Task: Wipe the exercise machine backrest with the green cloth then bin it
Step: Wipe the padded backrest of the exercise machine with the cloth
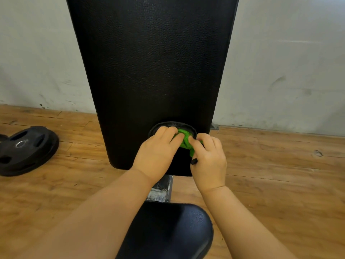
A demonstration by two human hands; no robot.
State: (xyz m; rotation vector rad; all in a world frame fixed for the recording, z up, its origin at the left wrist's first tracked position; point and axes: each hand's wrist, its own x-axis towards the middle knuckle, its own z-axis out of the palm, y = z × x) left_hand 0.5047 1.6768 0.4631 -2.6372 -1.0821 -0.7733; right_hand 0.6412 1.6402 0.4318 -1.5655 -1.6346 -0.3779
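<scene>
The small, bunched green cloth (184, 140) looks light, soft and limp; it should crush easily and is best pinched as a wad. It sits between both hands' fingertips, over a round black rimmed opening (172, 126) low on the tall, pebbled black vinyl backrest (153, 62). The left hand (158, 152) and right hand (209, 161) both pinch it closed. Below the wrists lies the smooth black padded seat (168, 230); far left of the left hand, a black rubber weight plate (26, 148) rests on wood floor.
</scene>
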